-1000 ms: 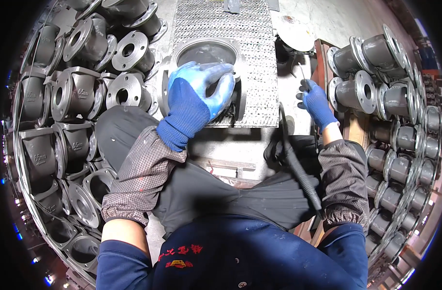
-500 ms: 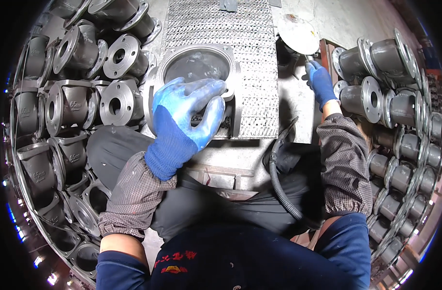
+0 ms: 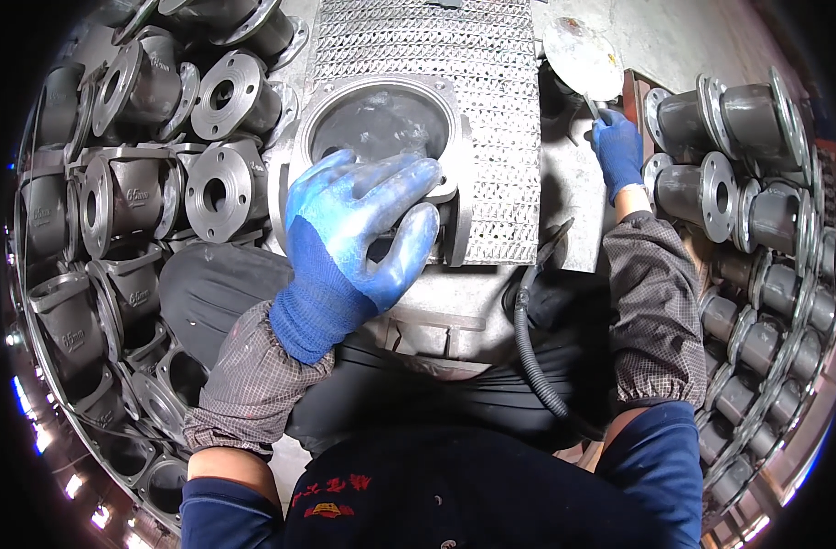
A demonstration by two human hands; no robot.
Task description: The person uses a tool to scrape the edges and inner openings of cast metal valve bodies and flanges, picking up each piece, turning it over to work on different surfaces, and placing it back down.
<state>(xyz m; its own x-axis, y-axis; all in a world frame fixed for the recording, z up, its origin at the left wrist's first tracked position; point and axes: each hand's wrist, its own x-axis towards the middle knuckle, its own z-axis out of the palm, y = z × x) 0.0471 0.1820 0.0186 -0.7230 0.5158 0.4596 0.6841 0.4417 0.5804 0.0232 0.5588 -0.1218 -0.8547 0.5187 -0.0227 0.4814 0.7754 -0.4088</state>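
A grey cast-metal valve body (image 3: 377, 114) with a wide round opening stands on a perforated metal plate (image 3: 505, 183) in front of me. My left hand (image 3: 363, 210), in a blue glove, lies over its near rim, the fingers stretched out and the thumb apart. The thumb and fingers do not close round the casting. Farther off to the right, my right hand (image 3: 616, 151), also gloved in blue, is closed round the thin handle of a pale, round, stained pan-like thing (image 3: 583, 59). What is under that round thing is mostly hidden.
Grey flanged castings (image 3: 125, 197) are stacked high on my left, and more flanged pipe pieces (image 3: 697, 192) are piled on my right. A ribbed hose (image 3: 537, 366) runs across my right leg. Below the plate is a metal frame (image 3: 436, 331).
The whole view has shifted slightly, so the plate and right-hand pile appear farther right. My left hand stays on the valve body; my right hand keeps its hold on the handle.
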